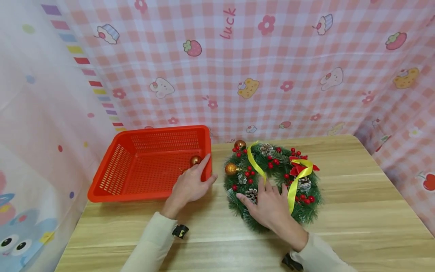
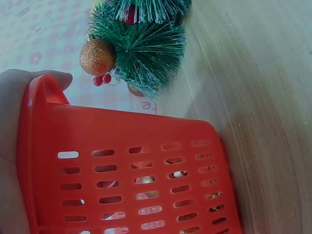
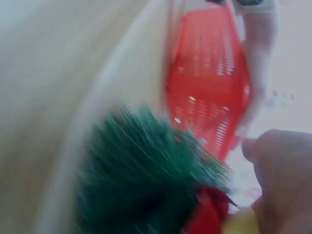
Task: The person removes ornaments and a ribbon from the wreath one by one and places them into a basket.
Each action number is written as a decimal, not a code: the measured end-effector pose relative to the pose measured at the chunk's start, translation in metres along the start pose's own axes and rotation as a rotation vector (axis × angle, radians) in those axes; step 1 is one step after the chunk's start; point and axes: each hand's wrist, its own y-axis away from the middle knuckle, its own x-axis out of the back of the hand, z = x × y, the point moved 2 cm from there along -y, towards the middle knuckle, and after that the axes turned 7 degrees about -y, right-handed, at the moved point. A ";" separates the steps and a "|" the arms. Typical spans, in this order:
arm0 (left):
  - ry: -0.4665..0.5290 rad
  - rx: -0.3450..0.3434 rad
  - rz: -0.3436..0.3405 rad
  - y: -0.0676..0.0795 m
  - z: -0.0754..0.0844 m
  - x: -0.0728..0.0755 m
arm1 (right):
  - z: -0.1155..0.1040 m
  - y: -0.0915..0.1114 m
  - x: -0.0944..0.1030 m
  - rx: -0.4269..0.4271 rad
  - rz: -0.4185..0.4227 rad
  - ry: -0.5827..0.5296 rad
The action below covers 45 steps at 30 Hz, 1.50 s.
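Note:
A red plastic basket (image 1: 149, 192) stands on the table's left side, with a shiny copper ball ornament (image 1: 195, 160) inside near its right wall. My left hand (image 1: 192, 185) grips that right rim, the thumb outside the wall and other fingers over the inner side. On the right lies a green Christmas wreath (image 1: 244, 213) with red berries, pinecones, a red flower and a yellow ribbon (image 1: 255, 164). Over the wreath's near part is my right hand (image 1: 272, 204), fingers spread, fingertips by its centre and the ribbon. Whether they touch the ribbon I cannot tell.
A glittery gold ball (image 1: 231, 169) sits at the wreath's left edge, and a copper ball (image 1: 240, 144) at its back left. The wood-grain table (image 1: 357, 211) meets a pink checked curtain (image 1: 299, 109) behind. The right wrist view is blurred.

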 end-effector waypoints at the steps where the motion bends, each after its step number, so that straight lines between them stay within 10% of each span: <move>1: 0.000 0.001 0.000 0.000 0.000 0.000 | -0.002 0.000 -0.004 -0.007 0.014 0.008; 10: 0.006 0.007 0.010 0.002 0.001 0.000 | 0.009 0.002 -0.027 0.090 0.165 0.106; 45: -0.026 -0.001 -0.011 0.001 0.001 0.000 | 0.065 0.009 -0.006 0.580 0.004 0.104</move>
